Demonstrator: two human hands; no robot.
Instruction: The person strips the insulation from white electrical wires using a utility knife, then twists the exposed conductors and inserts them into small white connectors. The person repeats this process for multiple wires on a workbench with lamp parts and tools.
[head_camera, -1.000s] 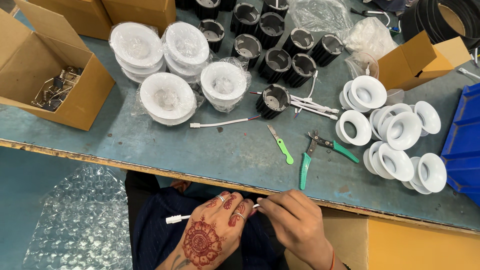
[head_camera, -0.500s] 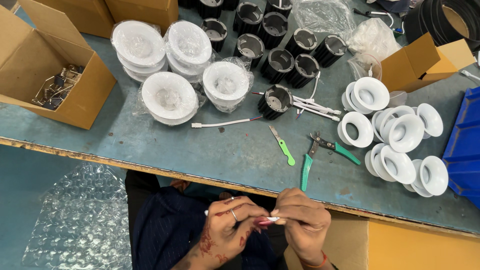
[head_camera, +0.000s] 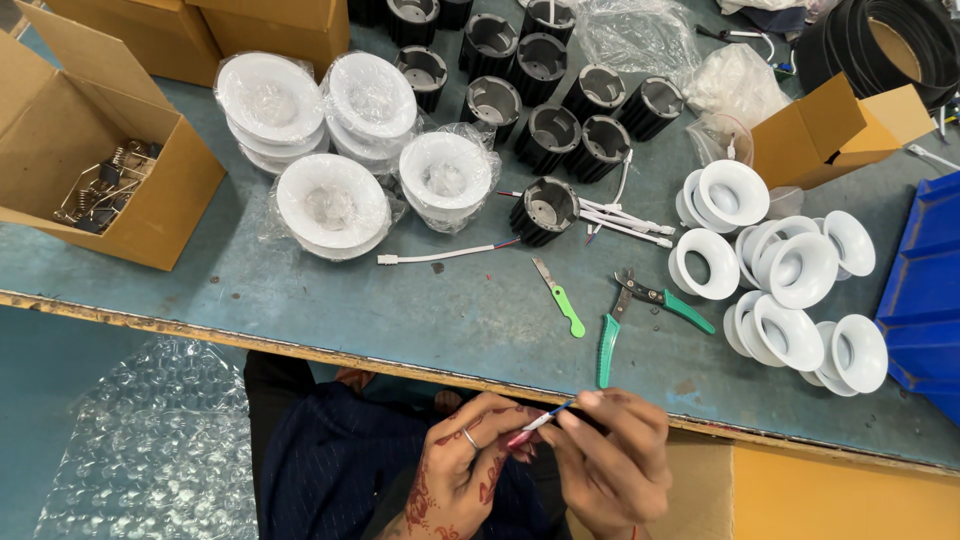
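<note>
Bare blue tabletop (head_camera: 330, 300) runs along the near edge, open from the cardboard box (head_camera: 95, 150) at left across to the green-handled pliers (head_camera: 640, 310), which lie in the way with a small green-handled tool (head_camera: 558, 295) just beside them. Farther in, a white lead (head_camera: 440, 256) crosses the gap. Beyond it, wrapped white discs (head_camera: 330, 200) and black finned housings (head_camera: 545, 125) crowd the far half. White trim rings (head_camera: 790, 290) and blue bins (head_camera: 925, 290) block the right.

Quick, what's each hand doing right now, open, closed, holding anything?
Left hand: closed, pinching the thin red and blue wire.
Right hand: closed on the same wire's other end.
</note>
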